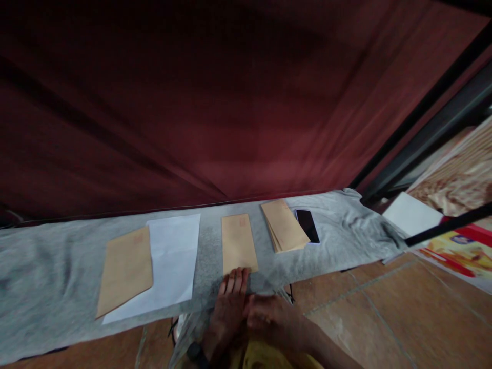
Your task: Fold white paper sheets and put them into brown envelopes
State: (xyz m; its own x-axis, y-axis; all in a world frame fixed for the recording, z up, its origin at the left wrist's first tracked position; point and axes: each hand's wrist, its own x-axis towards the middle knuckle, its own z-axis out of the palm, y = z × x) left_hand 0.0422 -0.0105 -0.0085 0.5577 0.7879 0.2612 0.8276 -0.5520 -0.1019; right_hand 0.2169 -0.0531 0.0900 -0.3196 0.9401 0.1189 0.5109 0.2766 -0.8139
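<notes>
A brown paper envelope (239, 241) with a faint red print in its upper corner lies on the grey cloth in front of me. My left hand (229, 302) rests flat on its near edge, fingers stretched out. Close beside it, my right hand (269, 318) is blurred, with its fingers curled in; anything inside them is hidden. To the right lies a small stack of brown envelopes (284, 228), partly over a dark-screened phone (308, 226). On the left, another brown envelope (126, 269) overlaps a white sheet of paper (175, 256).
The narrow surface is covered by a grey cloth (69, 287), with a dark red fabric wall (238, 128) behind it. Black bars (423, 107) stand at the right. Beyond them are a white box (413, 214) and a red-and-yellow package (457, 253) above the tiled floor (369, 312).
</notes>
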